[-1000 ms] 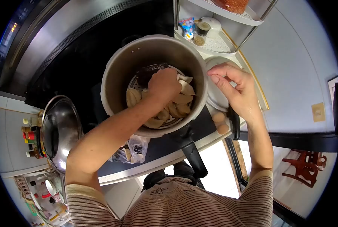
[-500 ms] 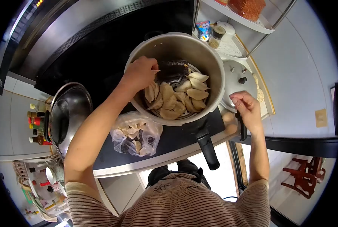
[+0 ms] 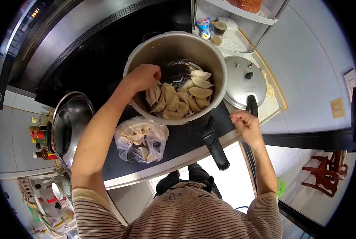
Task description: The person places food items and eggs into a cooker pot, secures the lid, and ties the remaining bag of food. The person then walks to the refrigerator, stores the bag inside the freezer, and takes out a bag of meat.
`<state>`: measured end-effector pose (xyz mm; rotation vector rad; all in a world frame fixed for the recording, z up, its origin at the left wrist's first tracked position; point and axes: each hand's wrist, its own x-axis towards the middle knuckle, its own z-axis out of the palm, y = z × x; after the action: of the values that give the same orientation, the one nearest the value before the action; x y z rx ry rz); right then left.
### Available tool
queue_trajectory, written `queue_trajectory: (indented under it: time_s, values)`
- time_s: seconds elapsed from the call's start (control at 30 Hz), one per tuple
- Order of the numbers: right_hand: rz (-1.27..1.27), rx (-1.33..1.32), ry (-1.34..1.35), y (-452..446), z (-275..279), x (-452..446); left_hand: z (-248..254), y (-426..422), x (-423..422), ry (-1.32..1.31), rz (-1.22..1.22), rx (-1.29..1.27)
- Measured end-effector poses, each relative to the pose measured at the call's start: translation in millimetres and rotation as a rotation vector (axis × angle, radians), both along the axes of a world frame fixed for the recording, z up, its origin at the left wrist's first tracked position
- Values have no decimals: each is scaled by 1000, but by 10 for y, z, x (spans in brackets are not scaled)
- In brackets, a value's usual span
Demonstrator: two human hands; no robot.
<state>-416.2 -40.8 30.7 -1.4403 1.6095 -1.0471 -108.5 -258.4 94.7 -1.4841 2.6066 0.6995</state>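
My left hand reaches over the left rim of a deep metal pot, its fingers pinched on a dumpling that they mostly hide. Several pale dumplings lie on a perforated rack inside the pot. A dark, oblong thing lies behind them. My right hand hangs beside the counter edge, fingers curled together with nothing visible in them. Closest to it is the black handle of the metal lid. A clear plastic bag with more dumplings sits in front of the pot.
The pot's long black handle juts past the counter's front edge. A metal basin stands at the left, near sauce bottles. A corner shelf with a spice jar below it is at the back right.
My left hand has lowered toward the pot's left inner side with the dumpling. My right hand has dropped away from the lid toward the counter edge. The view has shifted slightly.
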Motion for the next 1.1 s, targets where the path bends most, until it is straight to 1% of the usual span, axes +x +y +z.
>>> queue_trajectory:
  time_s: [0.07, 0.1, 0.17, 0.2, 0.23, 0.3, 0.33, 0.37, 0.4, 0.43, 0.47, 0.5, 0.57, 0.6, 0.63, 0.7, 0.77, 0.8, 0.83, 0.9, 0.97, 1.0, 1.1]
  values:
    - [-25, 20, 50, 39, -19, 8, 9, 13, -1, 74, 44, 19]
    - [-44, 33, 80, 82, -39, -10, 39, 42, -21, 61, 47, 17]
    - [-155, -124, 169, 110, -201, -185, 197, 115, -28, 33, 55, 12]
    - [-253, -120, 355, 109, -223, -321, 260, 127, 14, 87, 36, -57]
    - [-345, -118, 540, 105, -251, -487, 348, 196, 36, 203, 86, -109]
    - [-391, -104, 909, 222, -496, -841, 530, 452, 111, 438, 193, -223]
    - [-382, -10, 882, 285, -727, -1020, 584, 605, 144, 554, 230, -298]
    - [-386, 97, 719, 337, -939, -1133, 611, 788, 178, 671, 266, -372]
    - [-387, 203, 554, 369, -1131, -1230, 617, 991, 216, 766, 372, -370]
    - [-385, 306, 387, 355, -1214, -1292, 598, 1205, 257, 861, 477, -367]
    - [-401, 336, 354, 335, -1017, -1167, 508, 1404, 327, 875, 584, -375]
    - [-368, 323, 396, 295, -909, -1079, 368, 1600, 418, 885, 692, -379]
    - [-308, 309, 475, 247, -828, -986, 24, 2001, 580, 1017, 776, -335]
    - [-287, 316, 498, 208, -782, -959, -63, 2195, 594, 1038, 866, -261]
    - [-319, 378, 499, 185, -720, -933, -154, 2370, 590, 1059, 950, -175]
    - [-270, 185, 712, 241, -814, -985, -445, 2686, 639, 995, 1015, -105]
    - [-294, -58, 868, 298, -695, -850, -694, 2957, 623, 899, 1075, 11]
    - [-293, -84, 792, 337, -724, -779, -777, 3027, 598, 852, 1109, 55]
    - [-234, -69, 768, 380, -781, -700, -830, 3059, 547, 852, 1099, 80]
    - [-179, -149, 813, 362, -868, -425, -857, 3104, 398, 858, 1089, 101]
    - [-134, -45, 965, 313, -937, -228, -770, 3061, 244, 830, 1083, 106]
    - [-140, 76, 1050, 272, -930, -163, -735, 3036, 188, 827, 1076, 108]
    - [-166, 83, 1057, 134, -1104, -197, -735, 3012, 152, 831, 1065, 102]
